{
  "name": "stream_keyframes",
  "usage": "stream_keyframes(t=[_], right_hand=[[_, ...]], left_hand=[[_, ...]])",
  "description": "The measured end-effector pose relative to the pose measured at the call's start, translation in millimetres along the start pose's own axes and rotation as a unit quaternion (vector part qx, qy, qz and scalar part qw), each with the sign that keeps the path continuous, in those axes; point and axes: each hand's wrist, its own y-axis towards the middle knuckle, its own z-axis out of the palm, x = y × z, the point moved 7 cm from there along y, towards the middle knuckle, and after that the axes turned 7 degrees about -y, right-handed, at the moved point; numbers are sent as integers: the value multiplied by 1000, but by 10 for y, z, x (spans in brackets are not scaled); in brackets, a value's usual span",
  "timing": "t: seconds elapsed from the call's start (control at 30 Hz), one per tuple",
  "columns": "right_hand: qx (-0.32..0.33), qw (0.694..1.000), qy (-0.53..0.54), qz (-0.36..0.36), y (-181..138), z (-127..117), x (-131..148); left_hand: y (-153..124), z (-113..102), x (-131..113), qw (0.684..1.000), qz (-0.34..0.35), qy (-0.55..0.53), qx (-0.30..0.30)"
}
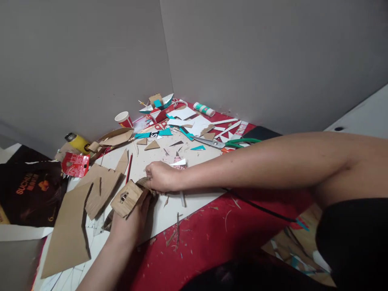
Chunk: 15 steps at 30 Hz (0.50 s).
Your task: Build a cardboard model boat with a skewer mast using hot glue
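My left hand (129, 222) is closed around a small brown cardboard piece (126, 198) with a little cut hole in it, held just above a white board (169, 210). My right hand (160, 176) reaches in from the right and pinches the piece's upper right edge, fingers curled. What sits under the right fingers is hidden. Large cut cardboard sheets (72, 230) lie to the left of the hands. A red pencil (129, 167) lies just behind the piece.
Green-handled scissors (226, 142), a glue stick (204, 109), a red paper cup (124, 119), a yellow bottle (77, 142) and several paper scraps litter the floor by the grey wall corner. A dark bag (30, 194) lies left. Red mat (212, 238) spreads in front.
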Motion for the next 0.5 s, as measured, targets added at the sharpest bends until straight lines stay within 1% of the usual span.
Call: stream_keyframes(t=[0.17,0.27,0.33,0.43,0.5], right_hand=[[1,1000,-10,-9,14,13,2],[7,1000,-8,-8,5,12,8],[13,1000,-4,-6,-3,24,8],[7,1000,-7,-5,-10,40,7],[-2,1000,-14,-12,-8,36,12]], left_hand=[[-10,106,175,998,-18,-59,19],[1,137,215,996,-23,-85,24],[30,130,184,995,-23,-96,20],[50,71,52,995,-14,-99,9],[-63,16,2,993,-5,-114,7]])
